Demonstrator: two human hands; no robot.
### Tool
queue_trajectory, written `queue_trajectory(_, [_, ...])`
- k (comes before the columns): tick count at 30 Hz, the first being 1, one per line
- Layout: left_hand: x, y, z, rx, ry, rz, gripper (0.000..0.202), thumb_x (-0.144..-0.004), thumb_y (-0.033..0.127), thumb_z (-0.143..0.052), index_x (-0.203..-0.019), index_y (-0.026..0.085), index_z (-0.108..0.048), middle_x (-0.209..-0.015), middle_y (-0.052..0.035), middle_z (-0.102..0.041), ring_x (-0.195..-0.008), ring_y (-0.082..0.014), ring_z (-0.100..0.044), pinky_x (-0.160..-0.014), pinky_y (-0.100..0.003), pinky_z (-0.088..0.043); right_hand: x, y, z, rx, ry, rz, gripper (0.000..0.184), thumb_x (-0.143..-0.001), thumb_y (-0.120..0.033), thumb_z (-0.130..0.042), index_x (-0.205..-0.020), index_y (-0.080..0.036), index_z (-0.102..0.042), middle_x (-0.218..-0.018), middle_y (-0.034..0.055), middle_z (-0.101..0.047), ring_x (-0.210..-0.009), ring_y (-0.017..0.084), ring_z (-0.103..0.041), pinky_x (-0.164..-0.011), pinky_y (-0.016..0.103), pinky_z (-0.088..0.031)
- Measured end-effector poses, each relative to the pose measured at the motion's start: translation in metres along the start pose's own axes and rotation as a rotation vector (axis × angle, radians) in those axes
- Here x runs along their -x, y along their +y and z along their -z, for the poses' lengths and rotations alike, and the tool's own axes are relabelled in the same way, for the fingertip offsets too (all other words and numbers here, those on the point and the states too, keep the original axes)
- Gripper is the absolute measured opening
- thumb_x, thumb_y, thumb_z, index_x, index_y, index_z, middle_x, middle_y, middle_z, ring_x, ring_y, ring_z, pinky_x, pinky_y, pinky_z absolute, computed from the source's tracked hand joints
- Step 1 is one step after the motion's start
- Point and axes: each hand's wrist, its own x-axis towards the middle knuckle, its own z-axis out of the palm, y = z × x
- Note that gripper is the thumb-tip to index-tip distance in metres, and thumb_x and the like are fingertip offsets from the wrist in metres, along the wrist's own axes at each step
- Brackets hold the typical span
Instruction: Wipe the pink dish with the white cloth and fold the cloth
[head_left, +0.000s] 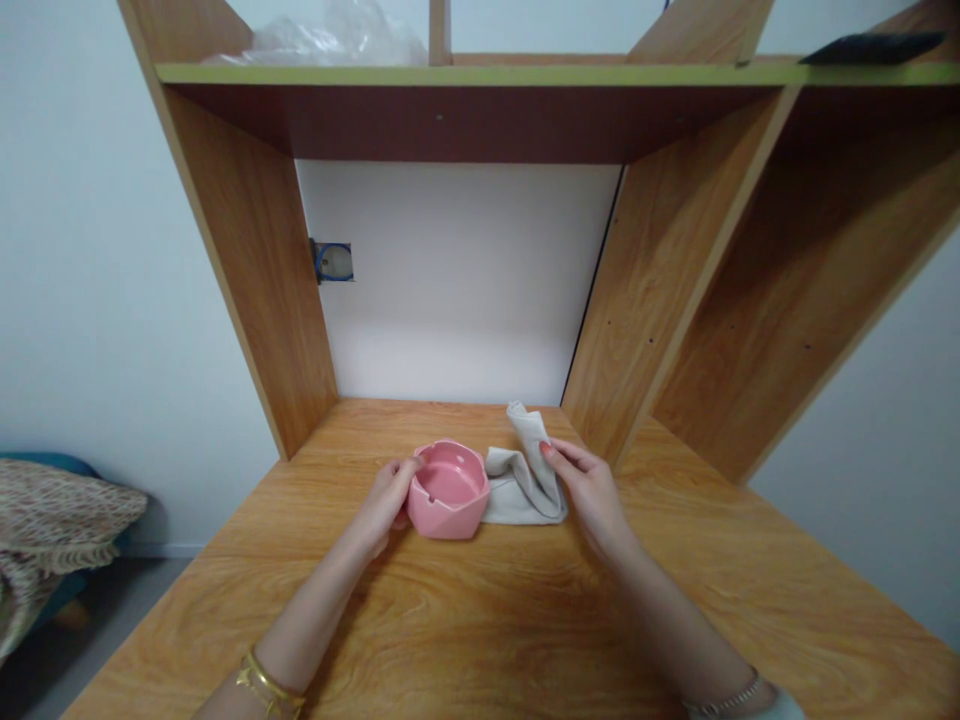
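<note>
Left hand (387,500) — thumb uppermost — grips a glossy pink faceted ashtray (448,505); right hand (590,492), angled in from near right, pinches a folded pale-grey fabric cloth (534,478).

Pale wall (105,220), wood-grain desk (465,630) (yellow-green-edged shelf (480,120) above), grey floor (139,590)

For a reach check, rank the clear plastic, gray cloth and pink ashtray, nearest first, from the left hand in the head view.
1. Pink ashtray: touching the left hand, on its right.
2. Gray cloth: right of the ashtray.
3. Clear plastic: up on the shelf.
</note>
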Motion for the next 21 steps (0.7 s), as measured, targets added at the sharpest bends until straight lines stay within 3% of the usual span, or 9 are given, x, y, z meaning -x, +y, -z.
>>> queue_trajectory(4, [0.0,0.0,0.001,-0.029,0.012,-0.029,0.027,-0.07,0.044,-0.046,-0.065,0.018,-0.041,-0.044,0.0083,-0.035,-0.033,-0.0038,-0.026,-0.034,-0.016,-0.011,0.004,-0.003,-0.005,0.018,-0.048,0.029,0.042,-0.062,-0.049,-0.063,-0.088,-0.017,-0.067,-0.088,0.0088,-0.067,-0.078,0.021,-0.058,-0.068,0.033,-0.045])
queue_trajectory(10, [-0.001,-0.008,-0.007,-0.146,0.063,-0.066,0.027,-0.068,0.043,-0.051,-0.065,0.018,-0.042,-0.045,0.0078,-0.039,-0.036,-0.0058,-0.033,-0.037,-0.017,-0.021,0.019,-0.001,-0.021,0.25,-0.254,0.349,0.026,-0.074,-0.041,-0.054,-0.083,-0.021,-0.068,-0.088,0.0063,-0.06,-0.089,0.019,-0.052,-0.083,0.035,-0.039])
queue_trajectory(13, [-0.002,-0.012,-0.012,-0.189,0.098,-0.091,0.028,-0.065,0.042,-0.055,-0.063,0.018,-0.041,-0.047,0.0069,-0.042,-0.04,-0.0076,-0.038,-0.04,-0.018,-0.024,0.026,0.001,-0.028,0.444,-0.278,0.401,0.02,-0.075,-0.035,-0.053,-0.081,-0.023,-0.069,-0.083,0.0053,-0.055,-0.086,0.02,-0.049,-0.082,0.036,-0.038])
queue_trajectory(16, [-0.004,-0.014,-0.014,-0.222,0.129,-0.124,0.028,-0.064,0.04,-0.058,-0.061,0.019,-0.04,-0.048,0.0057,-0.045,-0.044,-0.0095,-0.042,-0.043,-0.019,-0.028,0.028,0.005,-0.032,0.5,-0.317,0.395,0.025,-0.079,-0.035,-0.047,-0.075,-0.022,-0.068,-0.082,0.0052,-0.051,-0.085,0.019,-0.049,-0.08,0.035,-0.038])
queue_trajectory(18, [-0.004,-0.014,-0.014,-0.258,0.139,-0.16,0.027,-0.063,0.039,-0.059,-0.064,0.019,-0.041,-0.051,0.0045,-0.049,-0.046,-0.0115,-0.046,-0.045,-0.02,-0.031,0.027,0.01,-0.034,0.478,-0.306,0.369,0.028,-0.081,-0.036,-0.043,-0.073,-0.021,-0.065,-0.08,0.0046,-0.05,-0.082,0.018,-0.049,-0.076,0.033,-0.04])
queue_trajectory(21, [0.001,-0.011,-0.015,-0.358,0.142,-0.247,0.027,-0.064,0.04,-0.059,-0.073,0.019,-0.045,-0.059,0.0011,-0.056,-0.052,-0.0152,-0.053,-0.048,-0.023,-0.035,0.024,0.021,-0.036,0.452,-0.154,0.331,0.023,-0.073,-0.038,-0.054,-0.087,-0.02,-0.056,-0.082,0.0037,-0.049,-0.078,0.018,-0.05,-0.067,0.031,-0.043])
